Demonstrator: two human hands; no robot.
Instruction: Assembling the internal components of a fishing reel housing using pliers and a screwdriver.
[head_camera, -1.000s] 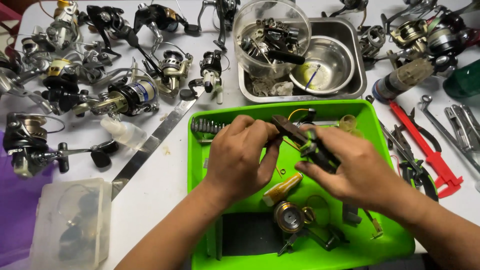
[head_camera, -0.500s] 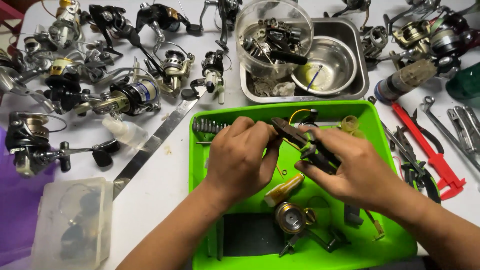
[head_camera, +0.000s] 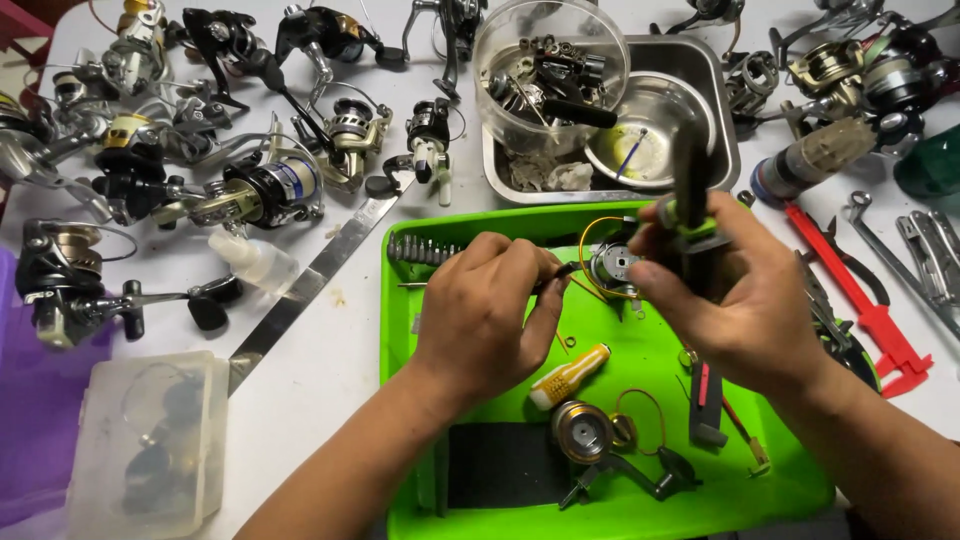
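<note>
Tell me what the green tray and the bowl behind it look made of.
Green tray: likely plastic, with uniform bright colour, moulded rim and soft sheen. Bowl: apparently stainless steel, silvery with mirror-like reflections, sitting in a duller metal pan.

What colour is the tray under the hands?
Bright green; the tray shows plainly in the head view, beneath both hands.

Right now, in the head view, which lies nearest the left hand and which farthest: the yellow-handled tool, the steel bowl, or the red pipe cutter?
1. Yellow-handled tool, just right of the left hand, in the green tray.
2. Steel bowl, beyond the tray.
3. Red pipe cutter, far right.
</note>
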